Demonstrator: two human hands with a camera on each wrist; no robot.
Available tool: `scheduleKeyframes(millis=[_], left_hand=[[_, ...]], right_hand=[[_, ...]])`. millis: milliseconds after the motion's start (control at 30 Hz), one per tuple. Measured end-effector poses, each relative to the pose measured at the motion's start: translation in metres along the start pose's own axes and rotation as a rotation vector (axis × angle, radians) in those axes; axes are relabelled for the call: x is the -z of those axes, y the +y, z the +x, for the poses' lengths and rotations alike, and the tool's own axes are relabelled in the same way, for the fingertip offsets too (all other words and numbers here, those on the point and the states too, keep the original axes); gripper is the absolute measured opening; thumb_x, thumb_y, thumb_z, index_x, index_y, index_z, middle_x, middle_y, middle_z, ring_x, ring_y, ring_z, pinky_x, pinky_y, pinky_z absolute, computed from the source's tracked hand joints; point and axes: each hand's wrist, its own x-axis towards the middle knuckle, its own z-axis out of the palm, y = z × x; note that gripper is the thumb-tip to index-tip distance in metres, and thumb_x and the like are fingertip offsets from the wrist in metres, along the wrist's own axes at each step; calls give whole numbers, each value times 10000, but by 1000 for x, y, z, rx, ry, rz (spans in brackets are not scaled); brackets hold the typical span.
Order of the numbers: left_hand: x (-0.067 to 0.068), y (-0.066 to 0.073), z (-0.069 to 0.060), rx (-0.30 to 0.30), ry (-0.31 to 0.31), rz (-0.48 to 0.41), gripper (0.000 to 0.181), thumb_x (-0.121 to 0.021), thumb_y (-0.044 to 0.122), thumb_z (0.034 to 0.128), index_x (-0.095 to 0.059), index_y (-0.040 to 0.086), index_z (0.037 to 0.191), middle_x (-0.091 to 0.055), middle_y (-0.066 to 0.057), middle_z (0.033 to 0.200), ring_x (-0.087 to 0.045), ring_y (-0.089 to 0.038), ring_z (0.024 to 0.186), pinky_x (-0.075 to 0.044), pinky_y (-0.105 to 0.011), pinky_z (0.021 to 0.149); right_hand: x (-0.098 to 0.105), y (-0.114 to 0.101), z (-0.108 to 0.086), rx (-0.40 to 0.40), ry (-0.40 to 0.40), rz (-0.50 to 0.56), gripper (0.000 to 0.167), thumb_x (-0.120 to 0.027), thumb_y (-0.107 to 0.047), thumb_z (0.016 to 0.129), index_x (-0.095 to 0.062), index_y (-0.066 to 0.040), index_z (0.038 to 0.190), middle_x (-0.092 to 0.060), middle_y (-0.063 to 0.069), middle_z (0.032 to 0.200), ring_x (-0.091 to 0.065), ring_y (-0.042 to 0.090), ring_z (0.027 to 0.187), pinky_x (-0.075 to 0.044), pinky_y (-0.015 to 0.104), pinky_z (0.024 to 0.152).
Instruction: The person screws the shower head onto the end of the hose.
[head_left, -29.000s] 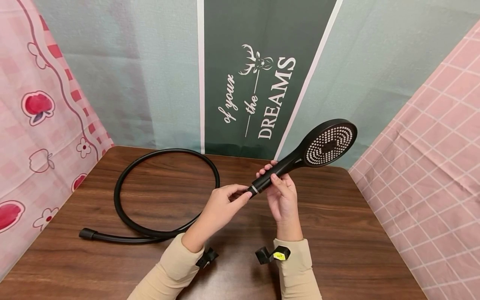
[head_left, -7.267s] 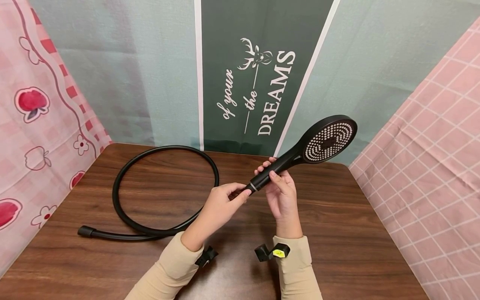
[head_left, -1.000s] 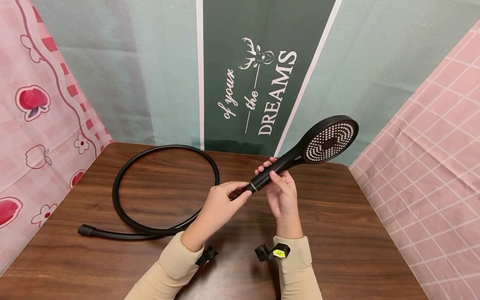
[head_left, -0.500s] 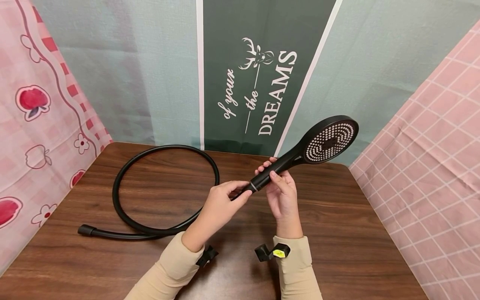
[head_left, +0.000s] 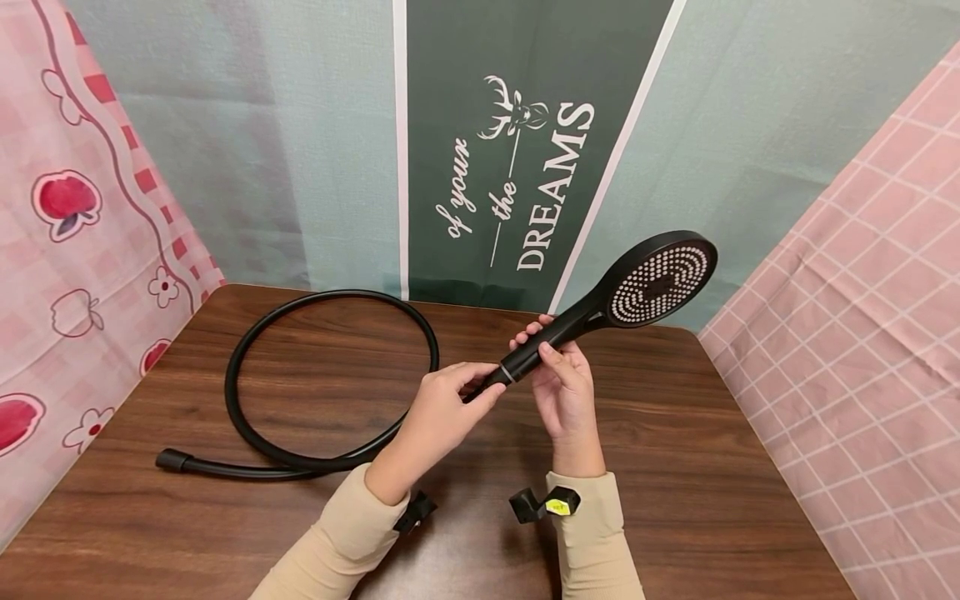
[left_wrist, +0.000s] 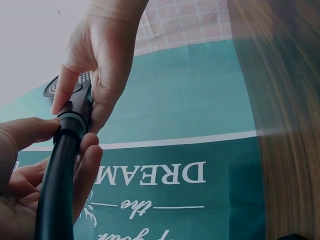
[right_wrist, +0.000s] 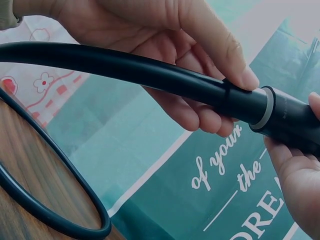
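A black hand shower head (head_left: pixel 658 285) with pale nozzles is held tilted above the table, its spray face up to the right. My right hand (head_left: pixel 564 392) grips its handle (head_left: pixel 562 332), fingers behind, thumb in front. At the handle's lower end, my left hand (head_left: pixel 441 412) pinches the hose's connector (right_wrist: pixel 242 104) between thumb and fingers. A light ring (right_wrist: pixel 266 107) shows at the joint; the right wrist view shows connector and handle meeting there, threads hidden. From the connector the black hose (head_left: pixel 231 375) runs down behind my left hand and loops on the table.
The hose's other end fitting (head_left: pixel 172 460) lies on the brown wooden table (head_left: pixel 675 500) at the left. Fabric backdrops stand around it: green with lettering (head_left: pixel 555 192) behind, pink patterned (head_left: pixel 67 275) left, pink grid (head_left: pixel 862 333) right. Black camera mounts sit on both wrists.
Over the last second, my left fingers shift slightly around the connector, and slightly more hose shows below the thumb. The right hand and shower head hold still; the table hose stays put.
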Motion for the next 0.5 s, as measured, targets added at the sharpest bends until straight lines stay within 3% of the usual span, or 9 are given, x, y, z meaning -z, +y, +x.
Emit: scheduleKeyframes(millis=[267,500], left_hand=[[2,-1,2,66,-40,-29,204,-722,184,912,-753,99,1095,-742,-21,918,-626,-83,766,-523,-219,693],[0,-2,1,26,-25,12,192,-729,182,908,-755,106,1082,-735,-9,906,-624,-78,769,-532,-228,705]], right_hand=[[1,0,0,-1,-8,4,268,-403,88,1010,-528,10,1234,-686,101,1086,-701,209,1014,-528,340,988],[1,0,0,0,-7,3,272,-402,94,1007,-531,11,1232,-685,101,1084,-700,211,1012,-528,342,989]])
